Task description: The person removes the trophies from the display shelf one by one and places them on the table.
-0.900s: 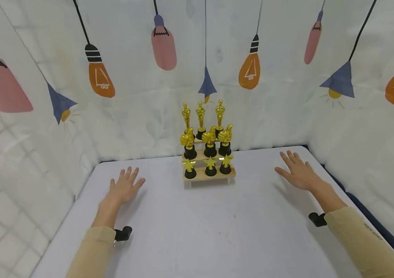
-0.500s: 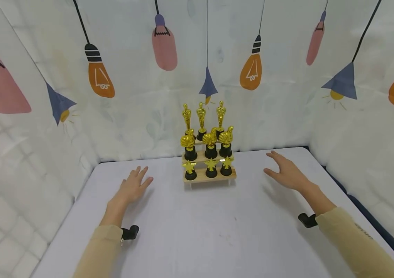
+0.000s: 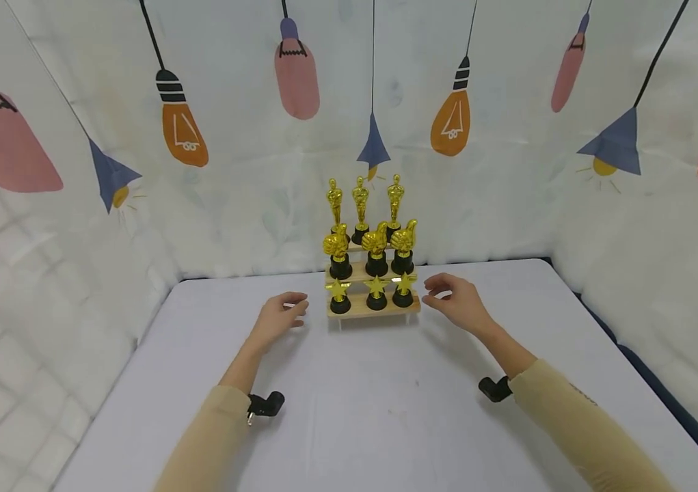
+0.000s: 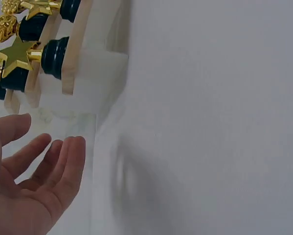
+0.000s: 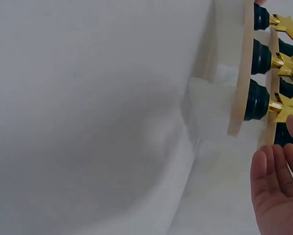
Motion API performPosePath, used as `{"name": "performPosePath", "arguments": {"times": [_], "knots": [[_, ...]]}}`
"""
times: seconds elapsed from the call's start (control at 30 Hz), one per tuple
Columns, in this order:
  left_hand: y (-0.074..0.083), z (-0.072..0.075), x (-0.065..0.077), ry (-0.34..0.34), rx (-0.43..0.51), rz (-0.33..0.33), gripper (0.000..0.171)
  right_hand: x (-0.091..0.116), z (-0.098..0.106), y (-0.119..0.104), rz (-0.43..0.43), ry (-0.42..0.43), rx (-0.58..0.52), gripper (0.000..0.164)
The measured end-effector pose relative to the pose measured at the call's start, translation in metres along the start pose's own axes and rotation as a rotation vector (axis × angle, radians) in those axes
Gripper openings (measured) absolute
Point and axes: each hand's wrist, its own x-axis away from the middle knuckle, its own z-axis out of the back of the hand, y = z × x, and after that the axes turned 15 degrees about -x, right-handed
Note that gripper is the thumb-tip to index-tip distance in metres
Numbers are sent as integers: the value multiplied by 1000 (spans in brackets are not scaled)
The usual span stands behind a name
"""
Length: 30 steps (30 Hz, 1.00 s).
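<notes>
A stepped wooden display stand (image 3: 361, 309) holds three rows of gold trophies on black bases. Star trophies (image 3: 376, 287) fill the lowest step, thumbs-up trophies (image 3: 376, 240) the middle one, and statuette trophies (image 3: 360, 199) the top. To the left of the stand, my left hand (image 3: 277, 317) hovers with fingers loosely bent and holds nothing. On the opposite side my right hand (image 3: 461, 304) is close to the stand's right end, fingers apart from the thumb, gripping nothing. In the left wrist view a gap separates the left hand (image 4: 43, 181) from the wooden steps (image 4: 74, 63).
The stand is on a white-covered table (image 3: 361, 410), close to its back edge. Behind and at both sides hangs a pale cloth (image 3: 232, 205) printed with lamps and bulbs. A dark strip (image 3: 662, 383) runs along the table's right edge.
Both hands have moved inward from the table's sides toward the stand, the left going right and the right going left. Their spread fingers have bent. The trophies have stayed in place.
</notes>
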Motion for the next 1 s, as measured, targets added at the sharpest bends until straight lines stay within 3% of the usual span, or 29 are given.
{"name": "performPosePath", "arguments": {"times": [0.17, 0.4, 0.57, 1.0], "knots": [[15, -18, -9, -72, 266, 71, 48, -6, -10, 4, 8, 36, -70, 35], [21, -27, -11, -107, 418, 82, 46, -11, -25, 4, -26, 57, -86, 37], [20, -29, -12, -133, 438, 85, 45, -9, -32, 3, -32, 87, -55, 38], [16, -34, -18, -117, 397, 73, 45, -13, -45, 3, -24, 113, -39, 36]]}}
